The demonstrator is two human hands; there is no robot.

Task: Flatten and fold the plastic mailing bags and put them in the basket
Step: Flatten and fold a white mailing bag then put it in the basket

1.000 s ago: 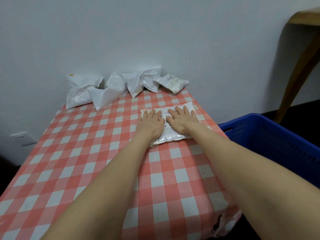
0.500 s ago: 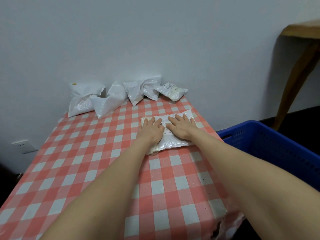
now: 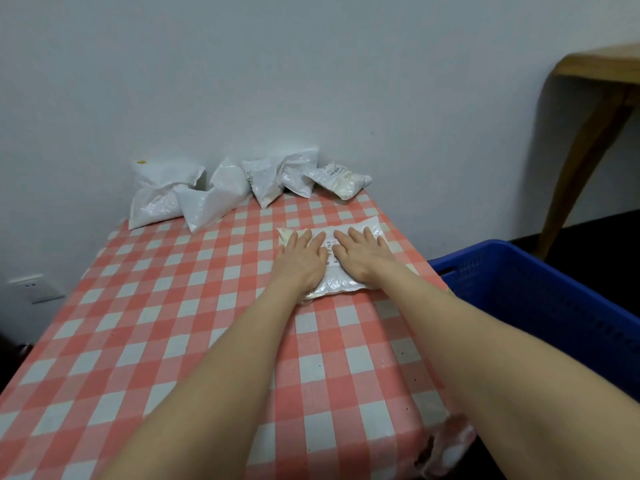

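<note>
A white plastic mailing bag point(image 3: 337, 284) with a printed label lies flat on the red-and-white checked table point(image 3: 180, 327), near its right edge. My left hand point(image 3: 300, 259) and my right hand point(image 3: 362, 253) rest palm down on it side by side, fingers spread, pressing it against the cloth. Much of the bag is hidden under my hands. Several more puffy white mailing bags point(image 3: 221, 192) are heaped along the wall at the table's far end. The blue plastic basket point(image 3: 540, 306) stands to the right of the table, below its level.
A wooden table leg and top point(image 3: 595, 133) stand at the far right by the wall. A wall socket point(image 3: 34, 288) sits low on the left. The tablecloth's corner point(image 3: 446, 452) hangs torn at the near right.
My hands stay pressed on the same bag, with the fingers spread slightly wider. The view has tilted up a little, so the table sits lower in the frame.
</note>
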